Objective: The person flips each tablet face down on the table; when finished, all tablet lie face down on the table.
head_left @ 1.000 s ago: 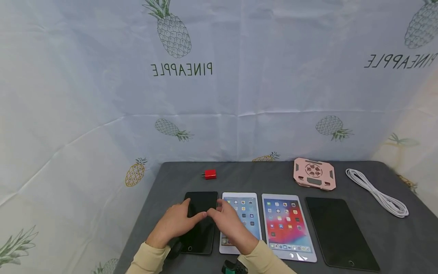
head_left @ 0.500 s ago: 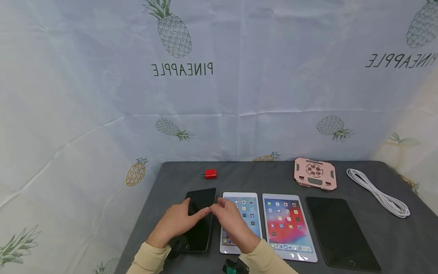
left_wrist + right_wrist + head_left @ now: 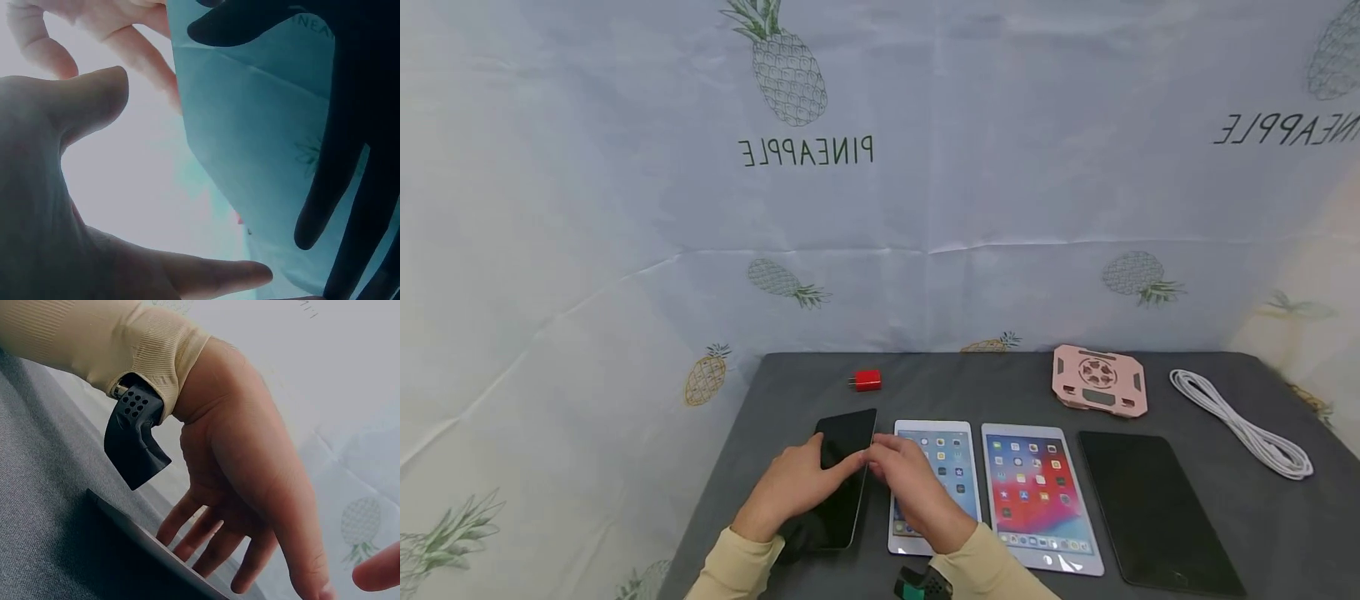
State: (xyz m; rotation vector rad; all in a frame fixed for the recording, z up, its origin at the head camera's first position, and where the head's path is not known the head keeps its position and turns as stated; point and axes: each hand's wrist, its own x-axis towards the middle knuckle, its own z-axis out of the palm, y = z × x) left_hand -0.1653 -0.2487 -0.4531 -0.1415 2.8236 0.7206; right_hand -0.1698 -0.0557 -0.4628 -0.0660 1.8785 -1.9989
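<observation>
Black tablet (image 3: 837, 515) is sitting tilted at the surface's (image 3: 985, 392) left, beside a white tablet (image 3: 953, 471). Left hand (image 3: 790, 482) is spanning it, thumb and forefinger wide; right hand (image 3: 919, 492) is meeting its right edge, grip cannot be told.

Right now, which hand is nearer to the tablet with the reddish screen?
The right hand: just left of the reddish-screen tablet, over part of the neighboring white tablet. The left hand is farther left, over the leftmost tablet's left side.
</observation>
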